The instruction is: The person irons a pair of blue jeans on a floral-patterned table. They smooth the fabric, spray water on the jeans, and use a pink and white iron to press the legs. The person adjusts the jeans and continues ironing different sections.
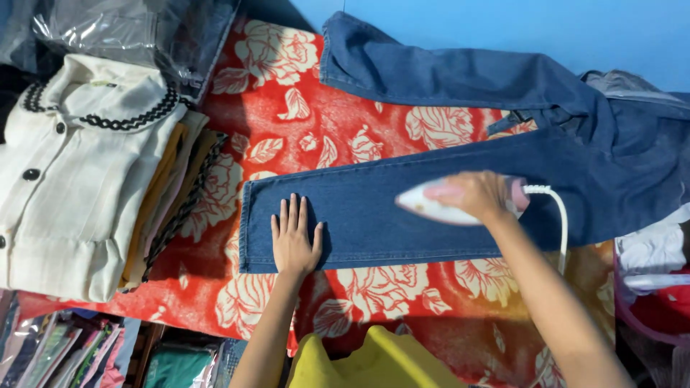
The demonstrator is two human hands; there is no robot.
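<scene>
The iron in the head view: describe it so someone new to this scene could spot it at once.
On the red blanket with pale roses lies a pair of blue jeans. On the nearer leg, the right hand grips the iron: white and pink, pointed, trailing a white cord, unlike any cloth nearby.

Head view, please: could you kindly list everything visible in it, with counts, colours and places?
jeans: one, blue denim, spread across the middle
iron: one, white and pink, on the near trouser leg
cord: one, white, behind the iron
blanket: one, red with cream roses, under the jeans
folded clothes: one stack, cream blouse topmost, left
yellow cloth: one, bottom edge
left hand: flat on the trouser leg
right hand: grip on the iron
</scene>
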